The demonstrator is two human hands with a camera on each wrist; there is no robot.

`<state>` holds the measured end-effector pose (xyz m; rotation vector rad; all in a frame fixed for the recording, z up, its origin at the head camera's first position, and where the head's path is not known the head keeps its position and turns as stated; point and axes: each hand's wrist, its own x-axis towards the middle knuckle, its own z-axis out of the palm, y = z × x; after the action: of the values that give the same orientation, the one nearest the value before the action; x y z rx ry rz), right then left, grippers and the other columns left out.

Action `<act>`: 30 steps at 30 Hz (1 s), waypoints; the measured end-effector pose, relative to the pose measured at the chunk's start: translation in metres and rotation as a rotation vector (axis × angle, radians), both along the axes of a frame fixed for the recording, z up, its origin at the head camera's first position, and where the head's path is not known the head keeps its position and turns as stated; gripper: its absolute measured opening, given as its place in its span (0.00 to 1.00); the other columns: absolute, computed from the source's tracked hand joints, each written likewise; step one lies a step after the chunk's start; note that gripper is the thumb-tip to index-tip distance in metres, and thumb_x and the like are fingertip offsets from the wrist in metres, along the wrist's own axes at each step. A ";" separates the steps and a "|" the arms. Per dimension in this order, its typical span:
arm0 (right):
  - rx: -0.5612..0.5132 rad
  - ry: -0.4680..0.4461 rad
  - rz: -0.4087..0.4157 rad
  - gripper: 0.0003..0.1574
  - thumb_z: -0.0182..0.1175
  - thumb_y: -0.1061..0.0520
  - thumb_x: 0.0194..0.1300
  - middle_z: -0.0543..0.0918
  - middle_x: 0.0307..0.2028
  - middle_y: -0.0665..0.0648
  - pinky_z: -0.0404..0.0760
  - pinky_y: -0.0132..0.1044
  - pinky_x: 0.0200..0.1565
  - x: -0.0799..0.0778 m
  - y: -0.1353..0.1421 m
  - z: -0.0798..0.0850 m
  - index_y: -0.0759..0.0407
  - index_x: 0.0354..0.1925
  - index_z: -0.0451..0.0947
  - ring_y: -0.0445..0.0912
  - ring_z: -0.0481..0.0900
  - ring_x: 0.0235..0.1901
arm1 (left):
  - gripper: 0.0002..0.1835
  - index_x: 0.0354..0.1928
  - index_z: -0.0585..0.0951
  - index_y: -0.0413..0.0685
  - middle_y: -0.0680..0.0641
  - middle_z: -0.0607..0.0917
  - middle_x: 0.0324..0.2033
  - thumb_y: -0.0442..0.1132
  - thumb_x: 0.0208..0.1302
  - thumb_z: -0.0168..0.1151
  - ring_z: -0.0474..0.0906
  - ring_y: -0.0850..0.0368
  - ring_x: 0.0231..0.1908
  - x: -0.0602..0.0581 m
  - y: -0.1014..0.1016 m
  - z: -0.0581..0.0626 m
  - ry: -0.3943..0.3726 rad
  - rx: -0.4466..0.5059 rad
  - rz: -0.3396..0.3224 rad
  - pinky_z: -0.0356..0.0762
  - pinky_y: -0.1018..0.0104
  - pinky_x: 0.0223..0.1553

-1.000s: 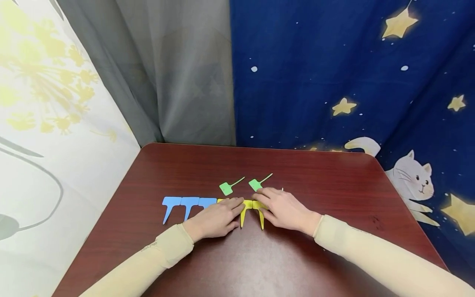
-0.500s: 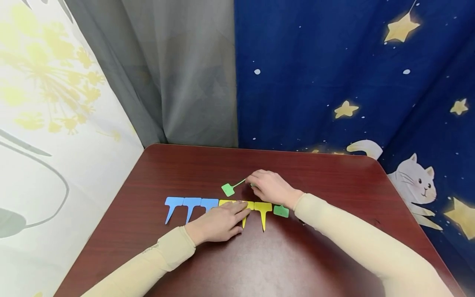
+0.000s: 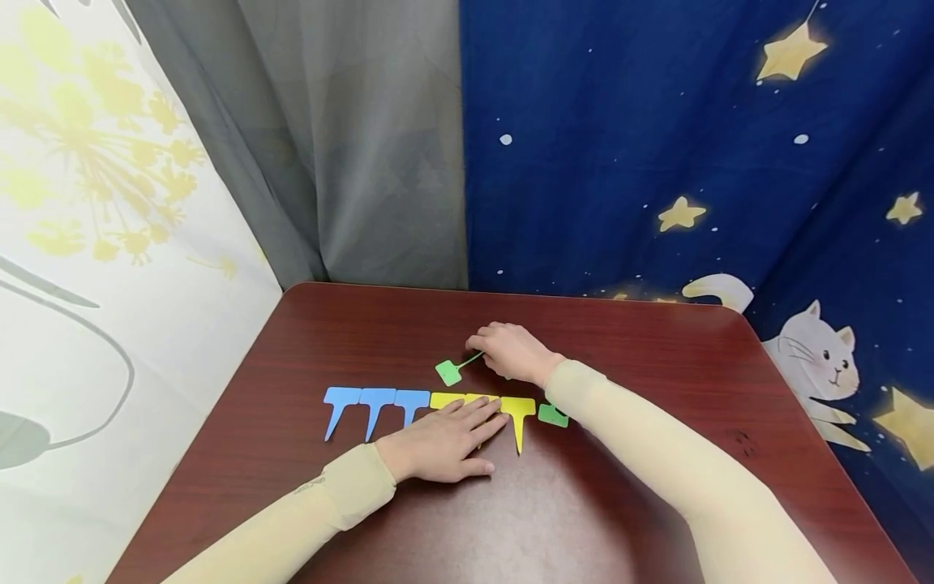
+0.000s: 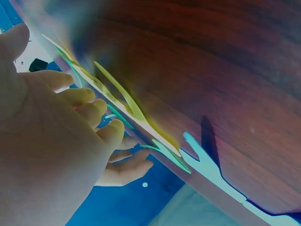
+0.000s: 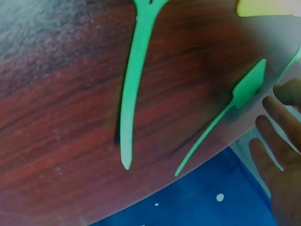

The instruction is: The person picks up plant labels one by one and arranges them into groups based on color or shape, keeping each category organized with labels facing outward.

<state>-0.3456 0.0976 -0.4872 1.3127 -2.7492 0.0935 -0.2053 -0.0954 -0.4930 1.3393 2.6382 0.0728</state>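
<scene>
T-shaped plant labels lie flat on the table. In the head view a row runs from blue plant labels at left to yellow plant labels. My left hand rests across the yellow ones with fingers straight, partly hiding them. Farther back, my right hand reaches leftward, fingertips at the stem of a green plant label. Beneath that hand another green label is mostly hidden in the head view. A third green label lies right of the row, its stem covered by my right forearm.
The dark red-brown wooden table has rounded far corners. Behind it hang a grey curtain and a blue curtain with stars and a cat. A white patterned cloth is at the left.
My right hand has left the yellow labels and moved back and left over the green ones, uncovering the rightmost yellow label. The left hand has shifted slightly right, its fingers more spread.
</scene>
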 end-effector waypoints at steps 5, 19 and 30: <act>0.011 -0.018 0.018 0.18 0.65 0.62 0.66 0.84 0.46 0.46 0.79 0.37 0.54 -0.005 -0.001 -0.003 0.46 0.53 0.85 0.43 0.79 0.48 | 0.43 0.81 0.51 0.55 0.48 0.50 0.79 0.68 0.74 0.42 0.44 0.51 0.78 -0.001 0.000 -0.001 -0.016 -0.017 0.003 0.49 0.48 0.74; -0.045 0.116 0.114 0.09 0.67 0.61 0.65 0.80 0.36 0.49 0.81 0.35 0.43 -0.010 0.011 0.009 0.52 0.43 0.89 0.43 0.75 0.38 | 0.43 0.81 0.51 0.53 0.49 0.50 0.79 0.68 0.74 0.43 0.43 0.52 0.78 -0.003 0.003 -0.002 -0.004 -0.042 0.013 0.48 0.50 0.75; -0.252 0.029 0.028 0.03 0.65 0.56 0.66 0.74 0.33 0.43 0.76 0.32 0.35 0.008 0.032 0.037 0.48 0.37 0.85 0.37 0.72 0.31 | 0.42 0.81 0.52 0.50 0.48 0.51 0.79 0.65 0.75 0.44 0.45 0.52 0.77 -0.004 0.010 0.001 0.023 -0.039 -0.004 0.49 0.50 0.74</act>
<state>-0.3371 0.1294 -0.4503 1.2726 -2.5907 0.4051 -0.2094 -0.0858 -0.4921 1.3411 2.6411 0.0052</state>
